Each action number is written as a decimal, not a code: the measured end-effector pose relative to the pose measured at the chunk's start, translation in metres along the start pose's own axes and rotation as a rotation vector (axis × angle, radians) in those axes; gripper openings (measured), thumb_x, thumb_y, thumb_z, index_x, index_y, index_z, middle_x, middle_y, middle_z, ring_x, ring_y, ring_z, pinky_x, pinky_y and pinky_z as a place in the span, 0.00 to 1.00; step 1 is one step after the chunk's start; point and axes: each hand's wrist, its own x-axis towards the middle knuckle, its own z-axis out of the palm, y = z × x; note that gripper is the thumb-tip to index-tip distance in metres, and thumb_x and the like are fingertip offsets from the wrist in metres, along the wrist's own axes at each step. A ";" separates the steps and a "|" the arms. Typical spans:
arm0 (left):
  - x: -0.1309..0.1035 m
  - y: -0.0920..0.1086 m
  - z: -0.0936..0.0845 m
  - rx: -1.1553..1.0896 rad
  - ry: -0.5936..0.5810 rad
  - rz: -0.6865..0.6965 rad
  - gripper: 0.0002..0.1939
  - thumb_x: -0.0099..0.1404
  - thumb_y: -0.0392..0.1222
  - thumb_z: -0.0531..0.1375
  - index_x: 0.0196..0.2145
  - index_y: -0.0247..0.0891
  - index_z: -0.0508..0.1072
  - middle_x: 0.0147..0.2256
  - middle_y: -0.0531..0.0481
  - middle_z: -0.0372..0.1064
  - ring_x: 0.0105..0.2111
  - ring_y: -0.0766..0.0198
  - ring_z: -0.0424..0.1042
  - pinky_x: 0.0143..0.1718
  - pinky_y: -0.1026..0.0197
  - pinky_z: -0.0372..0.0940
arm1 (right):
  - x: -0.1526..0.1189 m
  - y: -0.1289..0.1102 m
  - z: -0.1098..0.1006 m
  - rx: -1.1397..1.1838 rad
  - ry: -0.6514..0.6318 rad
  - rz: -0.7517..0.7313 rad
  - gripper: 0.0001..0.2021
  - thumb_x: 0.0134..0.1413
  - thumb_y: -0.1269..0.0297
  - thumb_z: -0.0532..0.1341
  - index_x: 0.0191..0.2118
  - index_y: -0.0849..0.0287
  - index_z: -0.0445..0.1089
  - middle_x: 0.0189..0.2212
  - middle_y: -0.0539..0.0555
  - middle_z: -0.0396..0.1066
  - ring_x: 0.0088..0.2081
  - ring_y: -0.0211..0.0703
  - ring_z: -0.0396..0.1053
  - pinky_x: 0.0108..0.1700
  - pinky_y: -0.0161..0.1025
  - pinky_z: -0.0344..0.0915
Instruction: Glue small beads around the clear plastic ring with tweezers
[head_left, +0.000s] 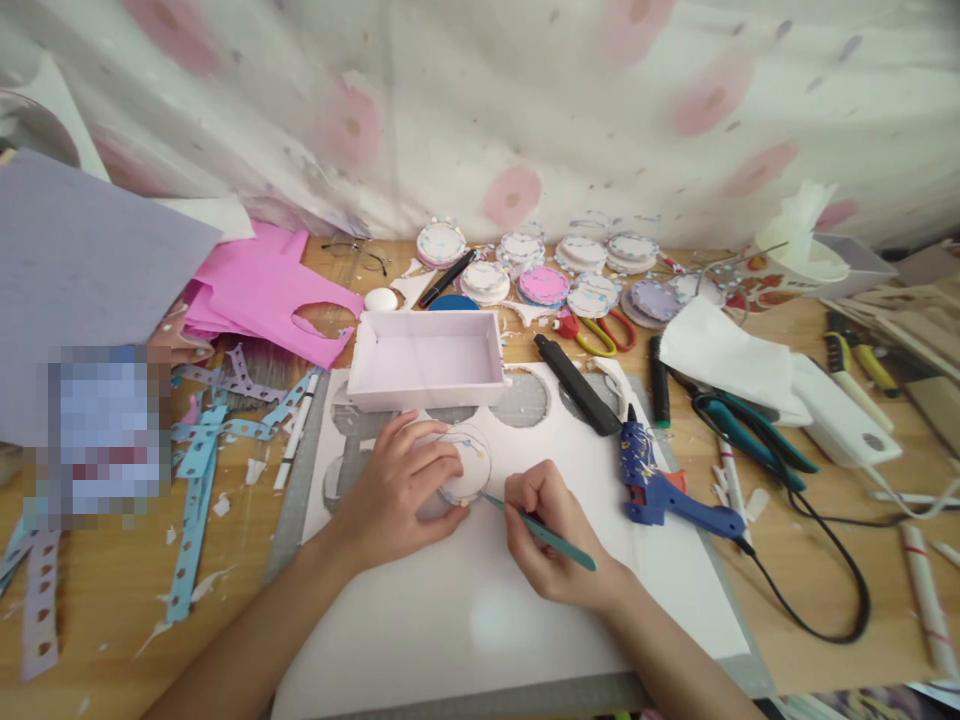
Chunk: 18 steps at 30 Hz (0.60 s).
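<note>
My left hand (405, 490) holds a round white piece (474, 465) flat on a large white sheet (405, 620). Its fingers bend over the left side of the piece, with the thumb at the lower edge. A thin wire-like ring with small pale beads or flowers runs around the piece. My right hand (551, 535) is closed in a pen grip around a slim teal craft tool (559, 545). The tool's tip meets the lower right edge of the round piece; its exact kind is unclear. Round holes are cut in the sheet's upper part.
A pale open box (427, 362) stands behind my hands. Decorated discs (544, 285) line the back. Rightward lie a black marker-like stick (577, 385), a blue glue gun (652, 490) with a cord and teal pliers (750, 435). Pink foam (270, 290) and blue strips (196, 530) lie left.
</note>
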 end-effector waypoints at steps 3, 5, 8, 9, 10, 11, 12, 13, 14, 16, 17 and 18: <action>0.000 0.000 0.000 0.005 0.004 -0.005 0.07 0.60 0.41 0.64 0.37 0.41 0.71 0.38 0.49 0.77 0.50 0.51 0.69 0.60 0.40 0.54 | 0.001 0.000 0.000 -0.090 0.023 -0.073 0.15 0.54 0.78 0.53 0.35 0.52 0.46 0.26 0.44 0.52 0.23 0.35 0.51 0.25 0.34 0.50; -0.001 -0.001 0.001 0.001 0.004 -0.008 0.07 0.60 0.40 0.64 0.37 0.41 0.71 0.38 0.49 0.77 0.51 0.51 0.69 0.60 0.40 0.54 | 0.003 -0.001 -0.001 -0.169 0.036 -0.143 0.16 0.51 0.79 0.54 0.35 0.52 0.46 0.25 0.44 0.53 0.24 0.36 0.53 0.26 0.35 0.51; -0.002 -0.002 0.002 -0.017 -0.010 -0.019 0.07 0.61 0.41 0.64 0.37 0.41 0.70 0.39 0.49 0.76 0.51 0.52 0.69 0.61 0.41 0.53 | 0.005 -0.002 -0.002 -0.256 0.019 -0.232 0.17 0.49 0.80 0.54 0.35 0.52 0.47 0.25 0.45 0.54 0.24 0.37 0.53 0.27 0.35 0.51; -0.002 -0.002 0.003 -0.023 -0.016 -0.023 0.07 0.61 0.41 0.63 0.37 0.41 0.70 0.39 0.49 0.76 0.50 0.52 0.69 0.61 0.41 0.53 | 0.006 -0.002 -0.003 -0.278 0.010 -0.255 0.17 0.48 0.81 0.54 0.35 0.52 0.47 0.25 0.45 0.55 0.24 0.37 0.53 0.27 0.36 0.51; -0.002 -0.002 0.003 -0.030 -0.022 -0.026 0.07 0.61 0.41 0.63 0.37 0.41 0.70 0.39 0.49 0.76 0.50 0.53 0.70 0.62 0.41 0.52 | 0.006 -0.002 -0.003 -0.297 0.002 -0.275 0.17 0.48 0.81 0.53 0.35 0.52 0.47 0.25 0.45 0.55 0.24 0.38 0.52 0.27 0.36 0.51; -0.002 -0.002 0.003 -0.037 -0.027 -0.029 0.07 0.61 0.41 0.63 0.37 0.40 0.70 0.39 0.49 0.76 0.49 0.54 0.70 0.62 0.41 0.52 | 0.007 -0.002 -0.003 -0.314 -0.004 -0.292 0.17 0.48 0.81 0.53 0.35 0.52 0.47 0.24 0.45 0.55 0.24 0.38 0.52 0.27 0.36 0.51; -0.002 -0.002 0.003 -0.042 -0.032 -0.030 0.07 0.62 0.41 0.63 0.37 0.40 0.70 0.39 0.49 0.76 0.48 0.55 0.71 0.62 0.42 0.51 | 0.007 -0.001 -0.003 -0.329 -0.008 -0.307 0.17 0.47 0.81 0.53 0.35 0.52 0.47 0.24 0.45 0.55 0.23 0.38 0.52 0.27 0.36 0.51; -0.002 -0.002 0.003 -0.045 -0.032 -0.030 0.07 0.62 0.41 0.63 0.37 0.40 0.70 0.39 0.49 0.76 0.48 0.55 0.71 0.63 0.42 0.51 | 0.008 -0.001 -0.002 -0.341 -0.012 -0.319 0.17 0.47 0.81 0.53 0.35 0.52 0.47 0.24 0.45 0.55 0.23 0.38 0.51 0.27 0.37 0.51; -0.002 -0.002 0.003 -0.047 -0.032 -0.029 0.07 0.62 0.41 0.63 0.37 0.40 0.70 0.39 0.49 0.75 0.48 0.56 0.71 0.63 0.42 0.51 | 0.008 -0.001 -0.002 -0.349 -0.013 -0.329 0.17 0.47 0.81 0.53 0.34 0.52 0.47 0.23 0.44 0.55 0.23 0.38 0.51 0.27 0.37 0.50; -0.001 -0.002 0.003 -0.047 -0.028 -0.027 0.07 0.62 0.41 0.63 0.37 0.40 0.70 0.38 0.49 0.75 0.47 0.56 0.72 0.62 0.43 0.52 | 0.008 -0.001 -0.002 -0.352 -0.008 -0.339 0.17 0.47 0.81 0.53 0.34 0.52 0.47 0.23 0.44 0.55 0.23 0.39 0.51 0.27 0.37 0.50; -0.001 -0.001 0.003 -0.046 -0.025 -0.025 0.07 0.61 0.41 0.63 0.37 0.40 0.70 0.38 0.49 0.75 0.47 0.56 0.72 0.62 0.43 0.52 | 0.008 -0.001 -0.002 -0.349 -0.003 -0.341 0.17 0.47 0.81 0.53 0.35 0.52 0.47 0.23 0.44 0.55 0.23 0.39 0.51 0.27 0.37 0.50; -0.001 -0.001 0.003 -0.045 -0.026 -0.024 0.07 0.61 0.40 0.63 0.37 0.40 0.70 0.38 0.49 0.76 0.47 0.56 0.72 0.62 0.43 0.52 | 0.008 -0.001 -0.002 -0.344 0.003 -0.344 0.17 0.46 0.81 0.53 0.35 0.52 0.47 0.23 0.44 0.55 0.23 0.39 0.51 0.27 0.37 0.50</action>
